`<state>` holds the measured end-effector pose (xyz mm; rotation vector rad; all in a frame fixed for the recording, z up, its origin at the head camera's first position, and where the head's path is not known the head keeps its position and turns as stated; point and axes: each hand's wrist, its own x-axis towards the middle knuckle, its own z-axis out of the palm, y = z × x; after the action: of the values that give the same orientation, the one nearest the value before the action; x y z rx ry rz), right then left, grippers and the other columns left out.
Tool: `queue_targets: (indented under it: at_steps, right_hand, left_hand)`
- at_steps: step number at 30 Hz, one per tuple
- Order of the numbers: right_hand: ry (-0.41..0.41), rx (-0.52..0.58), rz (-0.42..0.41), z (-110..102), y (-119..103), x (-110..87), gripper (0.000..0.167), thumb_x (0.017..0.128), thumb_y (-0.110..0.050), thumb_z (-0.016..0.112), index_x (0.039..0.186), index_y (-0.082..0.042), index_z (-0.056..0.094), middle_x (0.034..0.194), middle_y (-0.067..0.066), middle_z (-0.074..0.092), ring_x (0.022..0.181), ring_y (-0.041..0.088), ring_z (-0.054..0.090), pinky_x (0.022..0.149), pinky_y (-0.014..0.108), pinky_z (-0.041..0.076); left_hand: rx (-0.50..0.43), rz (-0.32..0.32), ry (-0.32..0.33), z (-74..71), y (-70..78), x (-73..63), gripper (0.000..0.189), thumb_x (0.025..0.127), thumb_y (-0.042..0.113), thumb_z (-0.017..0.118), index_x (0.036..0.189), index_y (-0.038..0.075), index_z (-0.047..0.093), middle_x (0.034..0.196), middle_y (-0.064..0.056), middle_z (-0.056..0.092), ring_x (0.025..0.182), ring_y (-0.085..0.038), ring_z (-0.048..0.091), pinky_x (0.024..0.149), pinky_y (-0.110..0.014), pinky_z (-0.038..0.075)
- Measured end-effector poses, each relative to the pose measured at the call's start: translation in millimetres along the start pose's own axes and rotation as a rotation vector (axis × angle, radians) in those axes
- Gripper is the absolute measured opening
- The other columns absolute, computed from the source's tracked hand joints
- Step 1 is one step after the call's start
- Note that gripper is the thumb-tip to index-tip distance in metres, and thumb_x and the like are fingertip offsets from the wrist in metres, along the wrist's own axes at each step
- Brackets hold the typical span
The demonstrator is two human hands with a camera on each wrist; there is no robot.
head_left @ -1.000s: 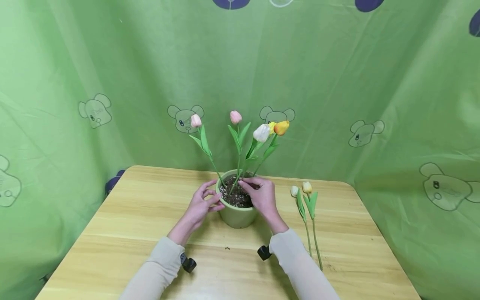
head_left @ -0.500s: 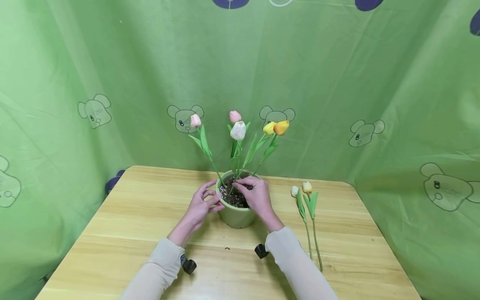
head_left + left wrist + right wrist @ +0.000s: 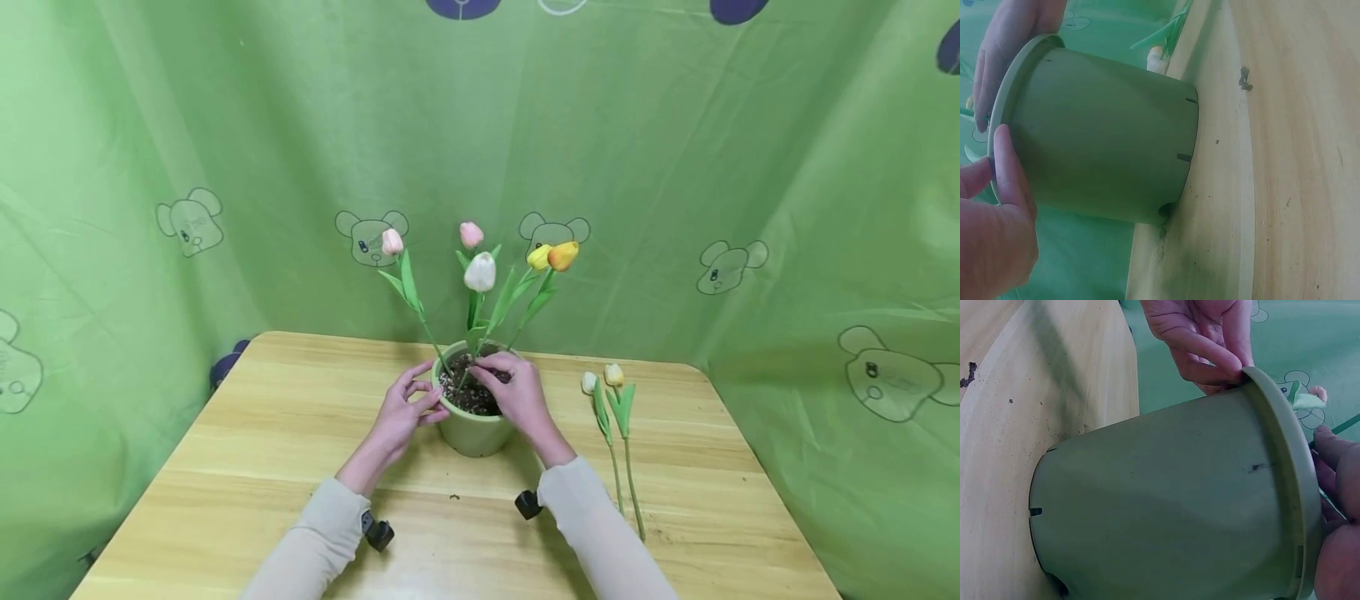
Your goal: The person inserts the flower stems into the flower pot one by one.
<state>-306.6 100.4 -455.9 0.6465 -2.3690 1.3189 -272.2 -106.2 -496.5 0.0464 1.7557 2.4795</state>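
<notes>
A green flowerpot (image 3: 474,437) filled with dark soil (image 3: 480,402) stands upright on the table. My left hand (image 3: 400,412) grips the pot's rim at its left side, with thumb and fingers at the edge in the left wrist view. Over the soil, my right hand (image 3: 520,393) pinches the low stem of a white tulip (image 3: 480,272), whose bloom stands upright above the pot. The stem's lower end is hidden behind the fingers. Around it in the soil stand two pink tulips, one leaning left (image 3: 392,242), plus a yellow tulip (image 3: 538,256) and an orange tulip (image 3: 563,255).
Two more tulips, one white (image 3: 590,382) and one pale yellow (image 3: 614,375), lie on the wooden table (image 3: 300,433) right of the pot. Soil crumbs (image 3: 1244,78) are scattered before the pot. A green curtain (image 3: 637,150) hangs close behind the table.
The white tulip has swung left from beside the yellow bloom to in front of the rear pink one, then dipped slightly. My right hand shifted left with it; the left hand stayed on the rim.
</notes>
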Motion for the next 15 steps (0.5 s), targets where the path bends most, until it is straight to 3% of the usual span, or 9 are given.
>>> queue_targets:
  at_steps: [4,12,15]
  right_hand:
    - [0.019,0.037,0.007,-3,0,-1.2,0.016,0.089,-0.011,0.081,0.103,-0.003,0.080,0.106,0.013,0.079,0.101,0.029,0.074,0.097,0.043,0.064]
    - [0.050,0.072,0.069,0,1,3.5,0.014,0.094,-0.014,0.076,0.104,-0.005,0.080,0.101,0.013,0.079,0.085,0.025,0.075,0.078,0.031,0.068]
    - [0.064,0.044,0.049,2,1,8.8,0.012,0.095,-0.013,0.076,0.101,-0.004,0.079,0.100,0.013,0.079,0.080,0.026,0.076,0.074,0.031,0.069]
  left_hand:
    - [0.003,0.001,-0.004,-0.2,0.6,0.7,0.066,0.098,-0.006,0.061,0.158,0.008,0.037,0.115,-0.010,0.052,0.084,-0.014,0.069,0.084,-0.028,0.068]
    - [-0.002,-0.005,0.007,-1.5,-0.2,1.4,0.066,0.098,-0.007,0.061,0.157,0.011,0.039,0.115,-0.010,0.052,0.084,-0.016,0.068,0.084,-0.029,0.068]
    - [0.004,-0.005,0.007,-0.8,-0.5,1.3,0.065,0.098,-0.006,0.061,0.157,0.011,0.040,0.116,-0.011,0.052,0.085,-0.016,0.068,0.085,-0.029,0.068]
